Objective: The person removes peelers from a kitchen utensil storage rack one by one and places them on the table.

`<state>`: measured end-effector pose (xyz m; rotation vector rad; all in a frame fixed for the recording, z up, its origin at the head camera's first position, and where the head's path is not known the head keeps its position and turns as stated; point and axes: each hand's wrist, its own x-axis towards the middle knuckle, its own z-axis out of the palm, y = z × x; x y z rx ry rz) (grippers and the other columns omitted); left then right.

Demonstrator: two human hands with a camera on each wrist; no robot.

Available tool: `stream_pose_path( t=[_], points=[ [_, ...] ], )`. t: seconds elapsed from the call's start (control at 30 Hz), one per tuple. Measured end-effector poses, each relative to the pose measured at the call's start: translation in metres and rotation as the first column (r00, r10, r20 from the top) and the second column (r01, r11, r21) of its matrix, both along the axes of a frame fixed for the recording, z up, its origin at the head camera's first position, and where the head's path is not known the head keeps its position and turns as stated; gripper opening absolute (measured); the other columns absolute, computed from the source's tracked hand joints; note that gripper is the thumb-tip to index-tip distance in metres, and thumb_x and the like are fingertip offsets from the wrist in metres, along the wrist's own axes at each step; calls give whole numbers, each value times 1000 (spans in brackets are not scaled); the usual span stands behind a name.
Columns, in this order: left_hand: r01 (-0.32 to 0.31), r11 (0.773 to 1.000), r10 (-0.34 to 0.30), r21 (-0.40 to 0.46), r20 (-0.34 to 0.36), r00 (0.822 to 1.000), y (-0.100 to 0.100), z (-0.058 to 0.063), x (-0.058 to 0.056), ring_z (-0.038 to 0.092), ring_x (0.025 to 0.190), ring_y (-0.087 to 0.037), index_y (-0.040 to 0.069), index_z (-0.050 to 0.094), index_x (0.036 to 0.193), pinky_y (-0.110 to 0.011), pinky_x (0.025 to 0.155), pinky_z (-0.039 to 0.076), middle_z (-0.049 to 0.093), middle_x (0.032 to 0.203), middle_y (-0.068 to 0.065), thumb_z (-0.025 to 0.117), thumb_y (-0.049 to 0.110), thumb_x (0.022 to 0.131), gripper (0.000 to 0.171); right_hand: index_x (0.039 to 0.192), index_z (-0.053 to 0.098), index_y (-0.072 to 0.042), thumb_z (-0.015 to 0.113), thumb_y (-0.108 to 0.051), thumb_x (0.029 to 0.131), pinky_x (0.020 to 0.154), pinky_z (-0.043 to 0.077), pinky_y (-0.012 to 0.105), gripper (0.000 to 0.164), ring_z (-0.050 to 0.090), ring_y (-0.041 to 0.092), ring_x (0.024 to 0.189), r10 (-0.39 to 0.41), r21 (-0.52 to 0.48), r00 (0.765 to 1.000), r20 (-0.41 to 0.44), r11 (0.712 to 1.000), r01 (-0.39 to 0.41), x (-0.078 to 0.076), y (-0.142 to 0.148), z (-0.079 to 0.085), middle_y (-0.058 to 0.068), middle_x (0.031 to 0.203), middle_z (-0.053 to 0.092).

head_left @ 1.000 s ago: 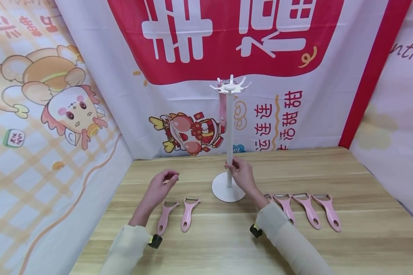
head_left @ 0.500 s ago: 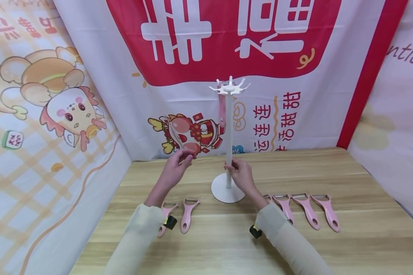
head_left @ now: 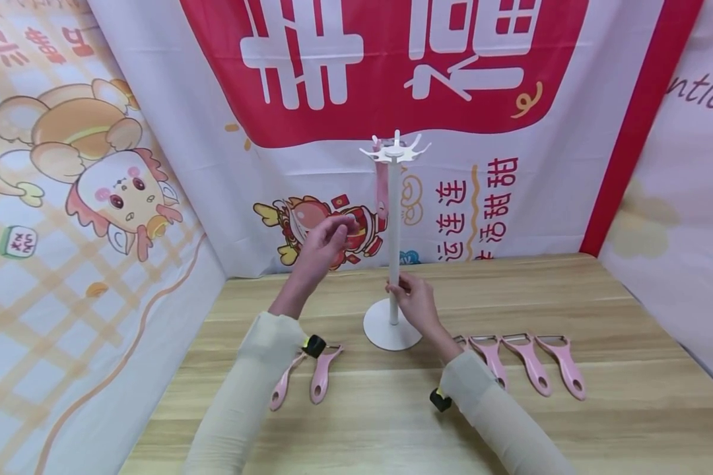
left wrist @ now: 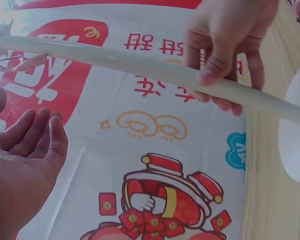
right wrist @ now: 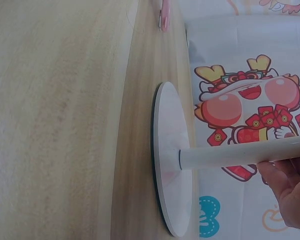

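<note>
A white stand rises upright from a round base on the table, with a ring of hooks at its top. From a rear hook hangs a pink peeler, partly behind the pole. My right hand grips the lower pole, thumb against it, fingers around it in the left wrist view. Left of the pole, my left hand is raised below hook height, apart from it. In the left wrist view that hand has loosely bent fingers and holds nothing.
Two pink peelers lie at the left, one peeler in plain sight and the other partly under my left sleeve. Several more peelers lie in a row at the right, one mostly behind my right forearm. Printed cloth hangs behind the wooden table.
My left hand has moved up and to the right, from above the left peelers toward the pole. My right hand has kept its grip on the pole, and the stand has stayed put.
</note>
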<state>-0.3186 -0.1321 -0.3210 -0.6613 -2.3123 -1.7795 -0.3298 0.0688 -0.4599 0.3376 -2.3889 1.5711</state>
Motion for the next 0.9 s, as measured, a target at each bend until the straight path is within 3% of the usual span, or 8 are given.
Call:
stream_pose_path(
  t=[0.2,0.43,0.63,0.9],
  points=[
    [70,995,-68,74,-24,997,17,21,-17,54,131,-29,3,48,142,-44,111,47,56,138,-18,45,30,106,45,110,71,-7,65,-14,96,93,59,43,17,71,25,100,4,-12,1000,3,1000,-4,0,0,2,10,102,74],
    [145,983,-145,114,-12,989,32,43,-27,49,138,-19,10,46,146,-39,117,40,51,148,-7,41,34,107,46,108,71,-6,65,-15,96,93,59,44,17,71,25,97,15,-15,1000,-10,1000,-15,-1,-1,3,10,99,74],
    [246,958,-252,145,27,967,42,56,-33,43,142,-18,10,41,150,-39,120,37,47,153,-6,35,36,108,51,108,71,-4,65,-14,96,92,59,44,17,71,26,97,13,-16,1000,-13,1000,-13,-1,0,2,11,100,75],
    [343,913,-367,219,81,926,54,64,-40,42,139,-22,-4,37,148,-42,123,31,41,152,-16,24,28,110,51,109,71,-3,65,-14,96,92,60,43,18,71,26,97,9,-11,1000,-10,1000,-9,-2,0,1,12,100,75]
  ],
)
